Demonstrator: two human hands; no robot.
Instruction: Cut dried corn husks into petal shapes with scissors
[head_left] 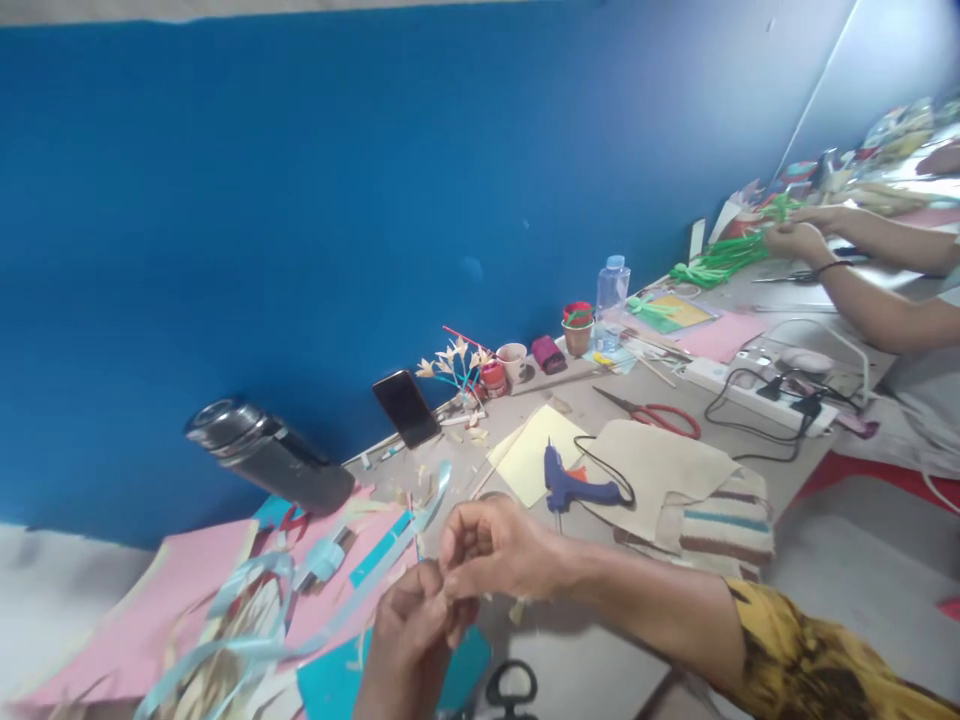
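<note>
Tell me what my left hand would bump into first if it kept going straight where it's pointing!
Probably your right hand. Its fingers are right at the tips of your left hand, and they look like they're touching, though blur makes that hard to tell.

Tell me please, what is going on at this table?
The left hand and right hand meet at the fingertips; what they may be holding is too small to tell. Beyond them lie a blue glue gun and red-handled scissors. Further right, another person handles green strips.
</note>
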